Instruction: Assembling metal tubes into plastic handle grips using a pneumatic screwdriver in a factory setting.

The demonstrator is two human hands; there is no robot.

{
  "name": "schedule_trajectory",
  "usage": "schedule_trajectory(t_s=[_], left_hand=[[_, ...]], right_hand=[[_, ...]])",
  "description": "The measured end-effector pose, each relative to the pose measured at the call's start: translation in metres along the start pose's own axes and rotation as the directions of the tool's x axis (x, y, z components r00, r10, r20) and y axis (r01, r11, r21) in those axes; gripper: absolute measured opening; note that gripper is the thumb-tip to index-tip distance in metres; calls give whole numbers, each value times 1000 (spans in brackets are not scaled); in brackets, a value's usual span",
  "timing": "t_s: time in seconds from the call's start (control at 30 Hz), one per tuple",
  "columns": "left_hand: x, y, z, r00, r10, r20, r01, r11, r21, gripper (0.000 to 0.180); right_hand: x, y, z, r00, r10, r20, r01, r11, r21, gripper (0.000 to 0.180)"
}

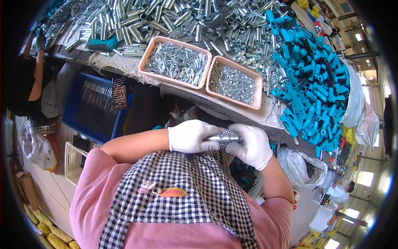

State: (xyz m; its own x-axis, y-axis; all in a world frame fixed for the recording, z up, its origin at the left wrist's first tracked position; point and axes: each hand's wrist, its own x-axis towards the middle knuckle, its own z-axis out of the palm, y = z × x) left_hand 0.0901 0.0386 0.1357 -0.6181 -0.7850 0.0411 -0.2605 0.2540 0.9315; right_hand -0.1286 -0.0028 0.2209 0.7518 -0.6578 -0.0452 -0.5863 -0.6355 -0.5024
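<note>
Left hand (190,136) and right hand (251,145) grasp one metal tube (223,138) before the apron (166,209), work seemingly unfinished though its ends are hidden, with loose tubes (135,33) left on the tabletop (118,62).

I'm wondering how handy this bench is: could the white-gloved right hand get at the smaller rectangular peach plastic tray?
Probably yes: the smaller tray lies just beyond the right hand and nothing visible blocks the way, though that hand holds a shiny silver metal cylinder with the left hand.
</note>
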Motion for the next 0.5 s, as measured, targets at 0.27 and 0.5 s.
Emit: schedule_trajectory(t_s=[0.27, 0.5], left_hand=[[0, -1, 9, 1000, 9, 16, -9, 1000, 10, 40], [-4, 5, 3, 989, 2, -149, 4, 999, 39, 40]], right_hand=[[-1, 16, 19, 974, -205, -100, 202, 979, -39, 14], [5, 17, 27, 995, 54, -82, -44, 991, 127, 49]])
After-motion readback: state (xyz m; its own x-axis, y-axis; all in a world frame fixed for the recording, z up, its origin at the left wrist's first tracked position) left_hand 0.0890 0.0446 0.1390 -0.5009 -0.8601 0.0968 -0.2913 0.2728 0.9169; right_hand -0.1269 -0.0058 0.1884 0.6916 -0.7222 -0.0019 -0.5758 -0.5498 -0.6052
